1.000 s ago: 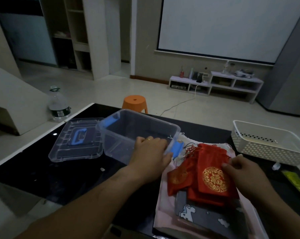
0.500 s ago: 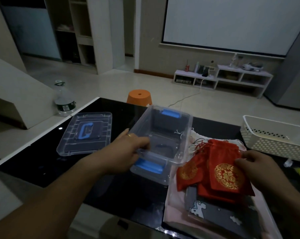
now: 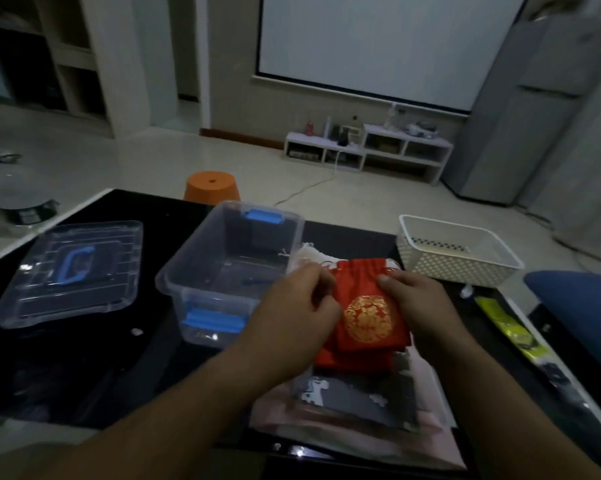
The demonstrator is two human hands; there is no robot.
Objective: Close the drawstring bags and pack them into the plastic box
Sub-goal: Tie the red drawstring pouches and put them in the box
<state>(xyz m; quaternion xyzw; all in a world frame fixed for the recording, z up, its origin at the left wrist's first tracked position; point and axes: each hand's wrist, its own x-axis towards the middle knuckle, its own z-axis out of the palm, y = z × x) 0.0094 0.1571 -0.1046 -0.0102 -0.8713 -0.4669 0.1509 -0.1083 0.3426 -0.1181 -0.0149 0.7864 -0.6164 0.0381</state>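
Observation:
A red drawstring bag [image 3: 368, 306] with a gold round emblem lies on top of a pile of bags: more red ones under it, then a grey printed bag [image 3: 354, 396] and pink ones [image 3: 361, 434]. My left hand [image 3: 292, 317] grips the red bag's left upper corner by the cords. My right hand [image 3: 416, 306] holds its right upper edge. The clear plastic box [image 3: 195, 271] with blue latches stands open and empty just left of the pile.
The box's clear lid [image 3: 70, 271] with a blue handle lies at the far left on the black table. A white perforated basket [image 3: 458, 254] stands at the back right. A yellow packet [image 3: 506, 327] lies by the right edge. An orange stool [image 3: 212, 190] stands behind the table.
My left hand turned the box lengthwise, let it go and moved right onto the red bag. My right hand slid up to the bag's top edge.

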